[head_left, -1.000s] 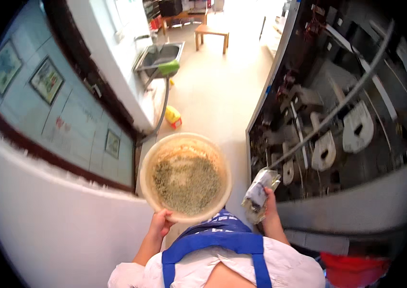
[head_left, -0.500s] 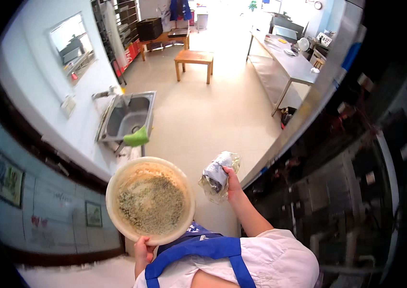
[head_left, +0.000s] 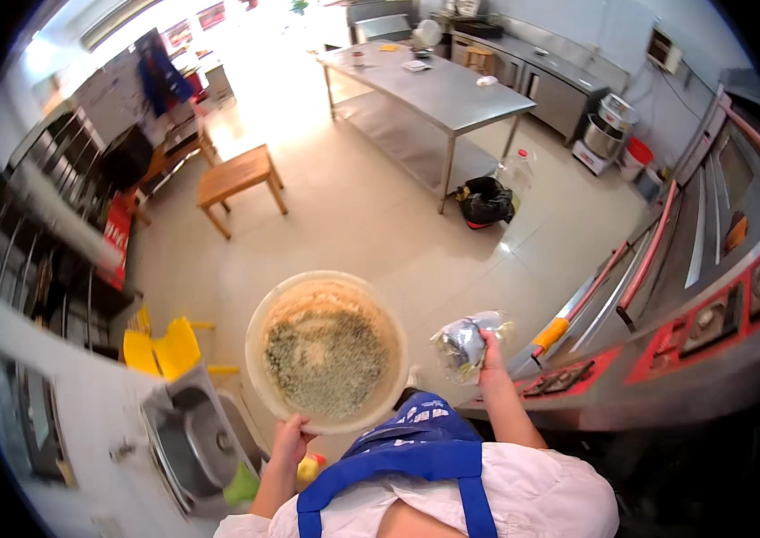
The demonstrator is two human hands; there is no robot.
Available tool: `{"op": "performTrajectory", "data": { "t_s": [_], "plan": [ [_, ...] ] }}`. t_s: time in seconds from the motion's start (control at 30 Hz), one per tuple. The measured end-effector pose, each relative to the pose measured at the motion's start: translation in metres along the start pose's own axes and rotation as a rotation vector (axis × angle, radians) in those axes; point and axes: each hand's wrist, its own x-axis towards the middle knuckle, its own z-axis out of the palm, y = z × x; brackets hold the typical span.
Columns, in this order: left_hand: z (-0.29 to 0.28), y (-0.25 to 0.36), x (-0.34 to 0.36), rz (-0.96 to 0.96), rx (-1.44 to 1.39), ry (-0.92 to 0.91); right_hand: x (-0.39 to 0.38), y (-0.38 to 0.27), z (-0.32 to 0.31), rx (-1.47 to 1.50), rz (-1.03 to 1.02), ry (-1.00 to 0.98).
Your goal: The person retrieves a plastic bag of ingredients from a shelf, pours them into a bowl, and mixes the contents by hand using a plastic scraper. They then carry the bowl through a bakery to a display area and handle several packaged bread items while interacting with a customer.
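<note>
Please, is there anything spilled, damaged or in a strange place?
Nothing looks plainly spilled or damaged; the grey-green crumbly-looking material sits inside the round cream bowl in the left hand. Only slightly untidy: a bright green cloth lies loosely at the edge of the grey metal sink, not neatly folded.

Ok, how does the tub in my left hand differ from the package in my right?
The tub is wide, round and open on top; the package is much smaller and crinkly. The tub is cream with greenish crumbly contents, while the package looks clear and silvery. Both are held.
</note>
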Motion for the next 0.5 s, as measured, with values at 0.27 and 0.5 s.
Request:
{"op": "performTrajectory", "data": {
  "t_s": [0.27,0.5],
  "plan": [
    [0.169,0.120,0.155,-0.032,-0.056,-0.124,0.183,-0.045,0.037,0.196,-0.030,0.147],
    [0.225,0.185,0.257,-0.237,-0.109,-0.052,0.332,-0.136,0.157,0.221,0.068,0.181]
  ]
}}
